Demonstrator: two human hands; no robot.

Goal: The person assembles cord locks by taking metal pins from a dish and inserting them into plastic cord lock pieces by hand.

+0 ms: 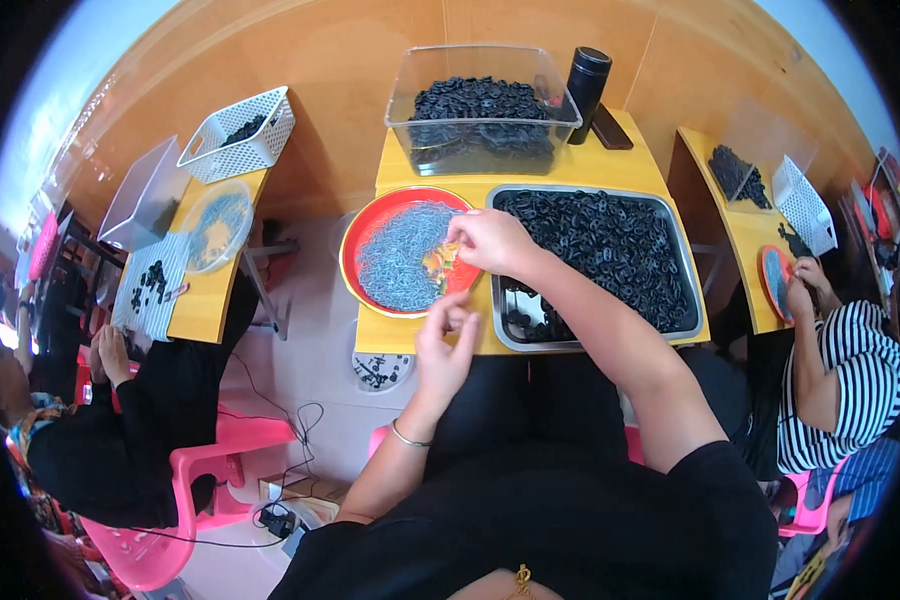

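Note:
A red round dish (352,268) stands at the left front of my yellow table, heaped with small, thin silvery metal pieces (395,255), perhaps screws or pins. Over its right rim, my right hand (495,240) has its fingers pinched together; anything between the fingertips is too small to make out. My left hand (445,350) is near the table's front edge, just below the dish, fingers curled in toward the thumb. Whatever it holds is hidden. Right of the dish, partly under my right forearm, a metal tray (498,300) is filled with small black oval parts (610,250).
A clear plastic bin (420,145) of black parts stands at the back, beside a dark flask (587,95) and a brown flat case (611,130). Co-workers sit at tables on both sides. Cables (305,430) and a pink chair (185,480) are at lower left.

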